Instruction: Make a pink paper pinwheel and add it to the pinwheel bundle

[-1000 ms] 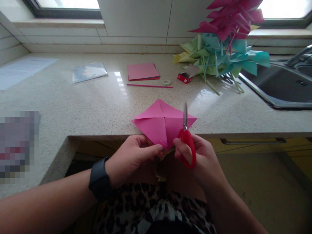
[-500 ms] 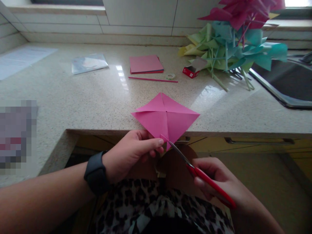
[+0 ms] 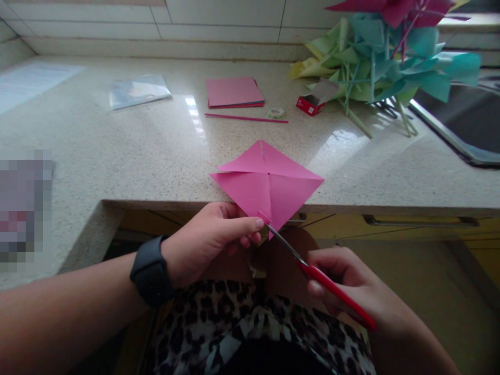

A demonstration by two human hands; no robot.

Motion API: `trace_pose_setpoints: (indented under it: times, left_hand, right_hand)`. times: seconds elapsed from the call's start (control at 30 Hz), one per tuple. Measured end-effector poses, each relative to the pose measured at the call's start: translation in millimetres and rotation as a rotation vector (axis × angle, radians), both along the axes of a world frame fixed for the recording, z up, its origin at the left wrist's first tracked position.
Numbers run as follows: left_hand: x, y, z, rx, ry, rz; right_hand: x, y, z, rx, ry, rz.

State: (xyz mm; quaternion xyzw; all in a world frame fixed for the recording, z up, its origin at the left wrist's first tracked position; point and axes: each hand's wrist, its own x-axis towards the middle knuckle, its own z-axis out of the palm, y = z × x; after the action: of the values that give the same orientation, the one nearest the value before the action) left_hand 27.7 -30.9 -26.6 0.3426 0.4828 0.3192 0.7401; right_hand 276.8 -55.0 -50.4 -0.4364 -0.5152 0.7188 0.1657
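A pink square of paper, turned like a diamond, has slits running in from its corners toward a small dark dot at the centre. My left hand pinches its near corner between thumb and fingers, just off the counter's front edge. Red-handled scissors are gripped in my right hand. Their blade tips touch the paper's near corner beside my left thumb, where a small flap of paper is bent up. How far apart the blades are is hard to make out.
On the speckled counter lie a stack of coloured paper, a pink stick, a roll of tape, a small red box and a clear packet. Paper pinwheels are heaped beside the sink.
The view has tilted slightly downward, so the counter things sit higher in the picture. Both hands, the paper and the scissors keep nearly the same positions relative to each other.
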Motion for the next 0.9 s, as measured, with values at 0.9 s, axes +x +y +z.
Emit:
trace_pose_setpoints:
  times: [0.9]
  left_hand:
    - [-1.0, 1.0, -1.2, -0.001, -0.001, -0.025]
  right_hand:
    - [5.7, 0.2, -5.2, 0.039, -0.001, 0.037]
